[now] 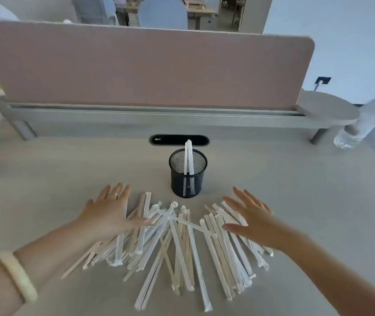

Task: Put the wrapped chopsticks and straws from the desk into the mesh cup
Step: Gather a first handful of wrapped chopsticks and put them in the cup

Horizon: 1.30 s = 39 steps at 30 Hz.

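Wrapped chopsticks and straws (177, 242) are lying in a loose fanned heap on the desk (296, 201), just in front of the mesh cup (188, 176) on the side nearer the person. Sticks are crossing one another, near ends spreading wide, far ends converging toward the cup without touching it.

Mesh cup is standing upright, black, round, roughly centred on the desk. 2 wrapped sticks (188, 156) are already leaning inside it, tips meeting above the rim.

Left hand (109, 210) is hovering or resting flat at the heap's left edge, to the left of the cup and nearer the person; fingers spread, palm down, holding nothing. Thumb is overlapping the outermost sticks. A ring (113, 195) is showing on 1 finger, a pale bracelet (17, 275) on the wrist.

Right hand (248, 215) is lying palm down over the heap's right edge, to the right of the cup; fingers spread, holding nothing, covering several sticks. Cannot tell whether it is pressing on them.

Behind the cup, a dark oval cable slot (179, 140) is sitting in the desk surface, and beyond that a pink divider panel (145, 65) is running across. Far right of the cup, a clear plastic bottle (364, 122) is appearing tilted and blurred at the desk edge.
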### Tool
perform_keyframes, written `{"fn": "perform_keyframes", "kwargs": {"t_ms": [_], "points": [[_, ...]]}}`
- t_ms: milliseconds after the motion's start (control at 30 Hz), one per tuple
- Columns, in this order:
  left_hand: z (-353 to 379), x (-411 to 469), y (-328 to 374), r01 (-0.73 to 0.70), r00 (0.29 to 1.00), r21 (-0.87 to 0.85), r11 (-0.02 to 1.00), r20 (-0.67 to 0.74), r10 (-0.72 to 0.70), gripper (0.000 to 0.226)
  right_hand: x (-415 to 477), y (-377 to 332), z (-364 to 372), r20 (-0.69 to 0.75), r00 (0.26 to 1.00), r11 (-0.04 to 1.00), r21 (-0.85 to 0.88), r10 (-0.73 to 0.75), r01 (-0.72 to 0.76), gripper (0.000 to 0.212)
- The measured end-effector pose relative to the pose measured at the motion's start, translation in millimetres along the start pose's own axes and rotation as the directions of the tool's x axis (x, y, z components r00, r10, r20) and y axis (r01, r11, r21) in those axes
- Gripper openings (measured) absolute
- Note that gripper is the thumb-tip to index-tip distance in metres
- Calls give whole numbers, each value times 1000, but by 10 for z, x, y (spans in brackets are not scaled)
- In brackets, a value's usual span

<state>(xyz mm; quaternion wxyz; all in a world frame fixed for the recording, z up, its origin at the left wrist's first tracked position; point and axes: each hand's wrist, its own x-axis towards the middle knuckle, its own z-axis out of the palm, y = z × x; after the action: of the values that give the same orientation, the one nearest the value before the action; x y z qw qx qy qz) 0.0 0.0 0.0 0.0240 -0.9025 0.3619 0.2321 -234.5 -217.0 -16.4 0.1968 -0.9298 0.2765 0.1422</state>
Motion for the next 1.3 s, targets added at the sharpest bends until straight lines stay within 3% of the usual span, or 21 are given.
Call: {"fn": "perform_keyframes", "kwargs": {"t_ms": [100, 233, 300, 400, 467, 533, 633, 867, 933, 1000, 1100, 1167, 1300], "points": [[261, 139, -61, -35, 999, 66, 997, 27, 34, 136, 70, 52, 201, -29, 997, 996, -61, -65, 63, 79], [646, 182, -120, -103, 990, 124, 987, -86, 114, 149, 28, 12, 516, -82, 993, 993, -90, -87, 79, 80], [683, 193, -103, -123, 980, 53, 991, -152, 130, 147, 60, 12, 569, -145, 984, 993, -73, -101, 91, 80], [705, 102, -131, -124, 967, -150, 981, -238, 86, 135, 37, 36, 561, -219, 971, 976, 168, -100, 139, 69], [672, 67, -222, -95, 956, -130, 987, -288, 54, 135, -26, 87, 454, -297, 955, 961, 258, -15, 96, 71], [632, 44, -325, -30, 959, 6, 1000, -282, 30, 121, -89, 151, 347, -324, 939, 978, 201, 116, -51, 75], [594, -22, -320, 25, 973, 96, 995, -229, -3, 87, -138, 126, 293, -216, 948, 972, 38, 236, -233, 77], [478, -37, -77, -18, 988, -46, 999, -155, 11, 43, -46, -77, 242, -122, 968, 973, -42, 221, -227, 37], [470, -37, -23, -29, 989, -66, 997, -145, 19, 37, -62, -171, 216, -110, 969, 971, -62, 223, -231, 22], [464, -62, 51, -41, 988, -79, 996, -154, 28, 27, -29, -249, 218, -117, 964, 964, -88, 238, -249, 34], [459, -69, 135, -39, 988, -60, 997, -151, 30, 19, 46, -314, 213, -105, 961, 945, -183, 254, -270, 37], [468, -53, 168, -13, 988, -13, 1000, -152, 10, 27, 105, -320, 226, -89, 956, 930, -222, 280, -293, 38], [502, 6, 238, -13, 983, 120, 993, -180, 34, 28, 200, -238, 295, -118, 951, 943, -141, 285, -300, 34]]}}
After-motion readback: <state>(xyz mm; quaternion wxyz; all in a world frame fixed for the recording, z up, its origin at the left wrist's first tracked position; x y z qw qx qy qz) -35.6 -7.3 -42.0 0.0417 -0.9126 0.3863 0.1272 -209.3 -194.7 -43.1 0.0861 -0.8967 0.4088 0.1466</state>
